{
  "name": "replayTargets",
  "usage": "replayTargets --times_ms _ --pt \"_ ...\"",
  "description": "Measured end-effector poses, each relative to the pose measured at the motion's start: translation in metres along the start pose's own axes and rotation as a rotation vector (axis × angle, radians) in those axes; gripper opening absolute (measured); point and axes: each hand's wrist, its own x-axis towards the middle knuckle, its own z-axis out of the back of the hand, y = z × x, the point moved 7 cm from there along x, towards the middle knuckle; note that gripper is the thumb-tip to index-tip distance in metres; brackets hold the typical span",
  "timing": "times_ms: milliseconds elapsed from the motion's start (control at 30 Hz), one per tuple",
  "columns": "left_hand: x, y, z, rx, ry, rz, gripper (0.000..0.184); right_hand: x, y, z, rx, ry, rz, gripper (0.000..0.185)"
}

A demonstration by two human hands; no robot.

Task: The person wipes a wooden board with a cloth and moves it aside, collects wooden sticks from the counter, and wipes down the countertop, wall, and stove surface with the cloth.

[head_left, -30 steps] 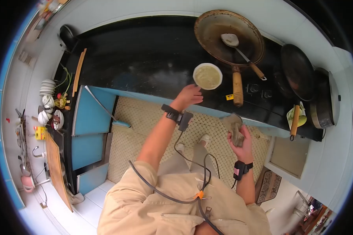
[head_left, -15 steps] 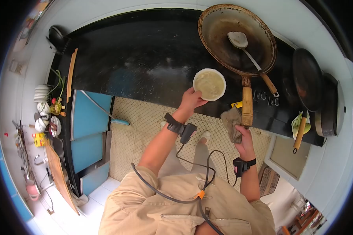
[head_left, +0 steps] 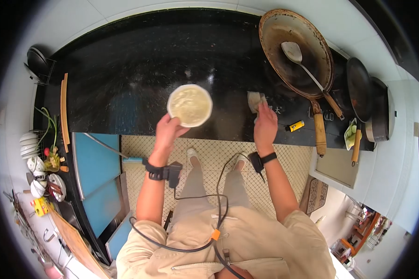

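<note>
In the head view, my left hand (head_left: 166, 131) grips the rim of a white bowl (head_left: 210, 111), thumb at the near edge. The bowl holds a pale yellow soup-like liquid and is over the front part of the black counter (head_left: 139, 60). My right hand (head_left: 266, 128) has its fingers on a greyish cloth (head_left: 253, 100), which lies against the countertop; the fingertips partly cover it. To the right of that hand lies a yellow and black lighter (head_left: 295, 126).
A large worn wok (head_left: 279, 32) with a spatula (head_left: 292, 52) in it sits at the back right, its wooden handle (head_left: 320, 135) towards me. Beyond it stands a dark frying pan (head_left: 359, 88). Wooden strips (head_left: 64, 111) and stacked bowls (head_left: 29, 144) are at the left.
My left hand has carried the bowl leftward. My right hand has moved left and forward from beneath the wok handle, bringing the cloth onto the countertop. The lighter now shows fully.
</note>
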Motion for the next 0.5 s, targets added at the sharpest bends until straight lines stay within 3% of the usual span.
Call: replayTargets --times_ms 67,133,333,500 --pt "0.007 -0.009 0.035 -0.041 0.017 -0.02 0.04 0.006 0.013 -0.015 -0.156 0.012 0.08 0.037" --pt "0.01 -0.022 0.072 -0.037 -0.099 -0.017 0.04 0.003 0.03 -0.026 -0.289 0.076 0.137 0.039" --pt "0.03 -0.038 0.138 -0.103 -0.154 -0.055 0.037 0.037 0.024 -0.047 -0.267 0.213 0.182 0.045" --pt "0.035 -0.049 0.148 -0.136 -0.142 -0.04 0.038 0.125 0.011 -0.094 -0.394 0.093 0.217 0.046"
